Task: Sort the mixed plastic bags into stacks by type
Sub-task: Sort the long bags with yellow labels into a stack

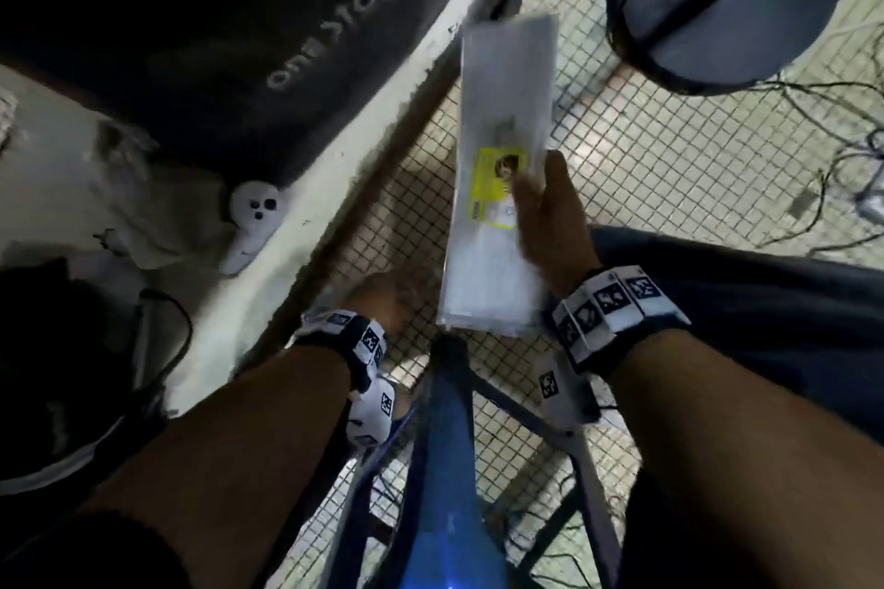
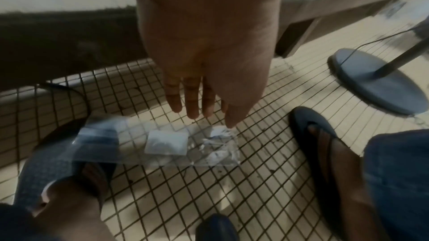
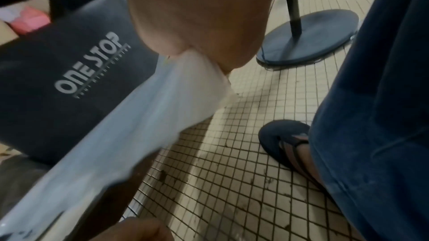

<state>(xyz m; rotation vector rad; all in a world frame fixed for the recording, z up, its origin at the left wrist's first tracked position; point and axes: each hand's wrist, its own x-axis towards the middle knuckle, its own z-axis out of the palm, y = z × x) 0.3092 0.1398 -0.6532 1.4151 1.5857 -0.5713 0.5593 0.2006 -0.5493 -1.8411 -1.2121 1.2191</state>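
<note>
My right hand (image 1: 550, 215) grips a long stack of clear plastic bags (image 1: 502, 120) with a yellow label, holding it above the tiled floor. In the right wrist view the thumb and fingers (image 3: 199, 46) pinch the end of this stack (image 3: 139, 125). My left hand (image 1: 382, 297) is lower and to the left of the stack, blurred. Seen from the left wrist, its fingers (image 2: 192, 105) are straight and point down, hovering just above a small clear bag (image 2: 162, 145) with white pieces inside. That bag lies flat on the floor between my feet.
A black bag printed ONE STOP (image 1: 287, 38) rests on a pale ledge (image 1: 335, 167) at the left, with a white controller (image 1: 253, 225) beside it. A round fan base (image 1: 722, 0) and loose cables (image 1: 837, 148) sit to the right. Sandalled feet (image 2: 325, 153) flank the small bag.
</note>
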